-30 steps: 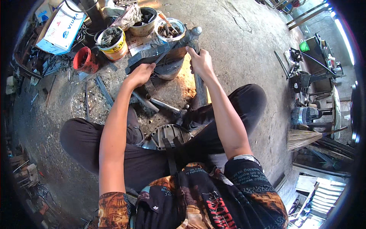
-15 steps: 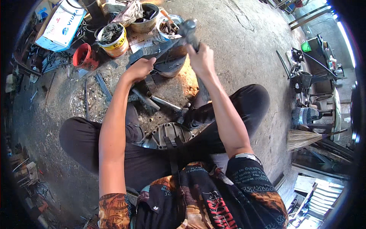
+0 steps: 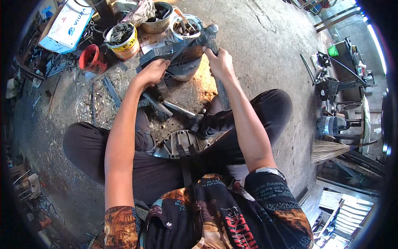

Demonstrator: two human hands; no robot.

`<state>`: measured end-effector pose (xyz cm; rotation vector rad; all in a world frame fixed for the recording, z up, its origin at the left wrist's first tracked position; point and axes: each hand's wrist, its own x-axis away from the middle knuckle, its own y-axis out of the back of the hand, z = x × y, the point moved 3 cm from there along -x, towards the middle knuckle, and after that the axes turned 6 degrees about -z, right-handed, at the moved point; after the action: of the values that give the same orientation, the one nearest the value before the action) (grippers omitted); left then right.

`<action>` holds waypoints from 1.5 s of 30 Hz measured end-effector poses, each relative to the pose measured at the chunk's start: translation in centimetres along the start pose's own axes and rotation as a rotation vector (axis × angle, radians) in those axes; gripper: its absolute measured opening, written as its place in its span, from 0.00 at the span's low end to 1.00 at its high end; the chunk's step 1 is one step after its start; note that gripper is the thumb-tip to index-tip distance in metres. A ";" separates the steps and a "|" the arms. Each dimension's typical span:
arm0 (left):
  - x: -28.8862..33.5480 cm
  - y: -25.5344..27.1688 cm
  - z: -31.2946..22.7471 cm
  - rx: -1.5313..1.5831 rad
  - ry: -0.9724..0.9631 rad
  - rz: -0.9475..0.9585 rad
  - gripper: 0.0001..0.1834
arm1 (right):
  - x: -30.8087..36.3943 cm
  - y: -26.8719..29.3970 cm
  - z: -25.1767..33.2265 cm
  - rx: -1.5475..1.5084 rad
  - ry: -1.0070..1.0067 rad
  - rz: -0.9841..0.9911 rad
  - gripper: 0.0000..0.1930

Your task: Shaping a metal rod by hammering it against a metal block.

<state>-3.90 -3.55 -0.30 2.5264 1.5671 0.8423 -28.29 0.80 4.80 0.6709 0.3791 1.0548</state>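
Note:
A hammer (image 3: 211,42) is gripped in my right hand (image 3: 220,64), its steel head at the far right end of a dark anvil-like metal block (image 3: 153,56). Its long handle runs back below the fist toward my knee. My left hand (image 3: 154,72) is closed at the block's near edge, around a thin dark metal strip (image 3: 179,53) that slants across the block toward the hammer head. Whether the head touches the strip I cannot tell. The part of the strip inside my left fist is hidden.
Behind the block stand a yellow-white bucket (image 3: 126,50), a red pot (image 3: 93,60) and a white bucket of metal bits (image 3: 185,17). Metal pipes (image 3: 179,109) and a ribbed metal casting (image 3: 185,143) lie between my legs. To the right are a broom (image 3: 329,152) and machine parts.
The hammer head, blurred before, is now sharper and a little lower and farther right. My left hand stays closed at nearly the same place.

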 end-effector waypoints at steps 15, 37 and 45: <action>-0.5 0.5 -0.7 -0.251 -0.191 -0.142 0.25 | 0.1 -0.5 1.9 0.025 0.231 -0.161 0.29; -0.2 0.2 -0.2 -0.224 -0.177 -0.078 0.26 | -1.1 0.0 -0.4 -0.123 -0.071 -0.017 0.27; -0.8 0.3 -0.1 -0.247 -0.111 -0.029 0.31 | -0.1 0.2 0.8 0.002 0.115 -0.165 0.28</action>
<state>-4.02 -4.38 -0.46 2.3293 1.3704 0.8195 -28.01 0.56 5.53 0.5720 0.5268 0.9385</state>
